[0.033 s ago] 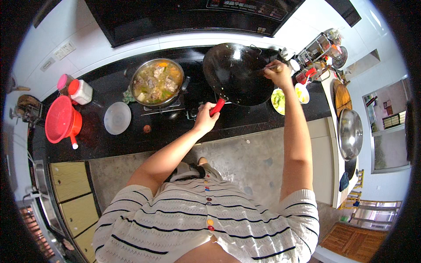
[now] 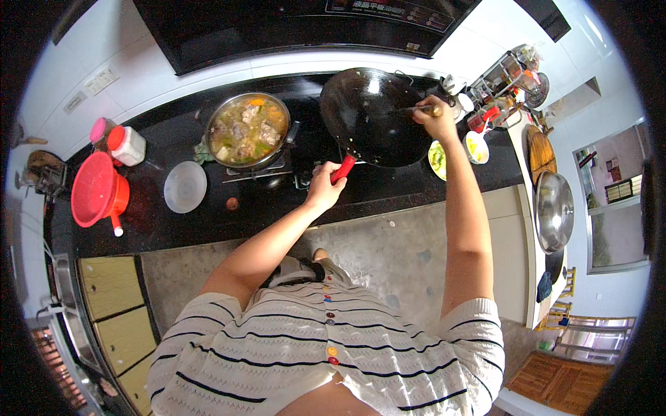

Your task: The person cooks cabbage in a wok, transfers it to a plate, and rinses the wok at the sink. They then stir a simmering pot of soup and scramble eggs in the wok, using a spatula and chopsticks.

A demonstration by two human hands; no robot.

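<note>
My left hand [image 2: 324,188] is closed around the red handle [image 2: 343,168] of a black wok [image 2: 364,114]. The wok sits tilted over the right side of the stove, with a few small pale bits near its handle. Over the wok's right rim, my right hand [image 2: 439,125] grips a wooden-handled cooking tool [image 2: 435,110]. A thin shaft runs from it into the wok; its head is hard to make out against the black surface. Left of the wok stands a steel pot [image 2: 248,132] of soup with chunks of meat and vegetables.
Bowls of chopped green [image 2: 437,161] and yellow food [image 2: 476,148] stand right of the wok. Leftward are a translucent bowl [image 2: 185,187], a red colander [image 2: 94,187] and lidded jars [image 2: 128,146]. A pot lid [image 2: 555,211] lies far right. A range hood [image 2: 298,35] hangs above.
My right hand has shifted slightly left with the cooking tool. My left hand and the wok have hardly moved.
</note>
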